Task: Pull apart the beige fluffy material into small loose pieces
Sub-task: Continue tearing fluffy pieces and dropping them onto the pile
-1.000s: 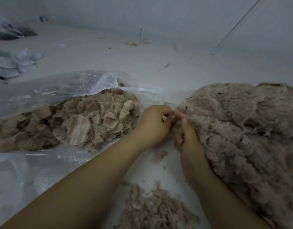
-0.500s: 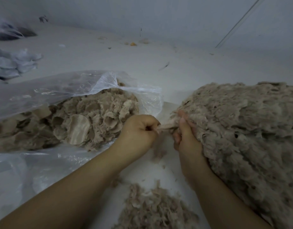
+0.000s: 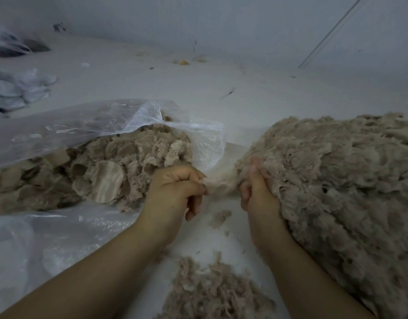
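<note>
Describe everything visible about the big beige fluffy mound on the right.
The big beige fluffy mound is a heap of matted, fibrous tufts, pitted with small dark gaps, and runs out of frame at right. It lies on the pale surface. The right hand grips its left edge, while the left hand pinches a strand stretched out from it.

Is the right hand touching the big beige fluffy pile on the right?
Touching. The head view shows the right hand pressed into the big beige fluffy pile, its fingers curled round fluff at the pile's left edge.
</note>
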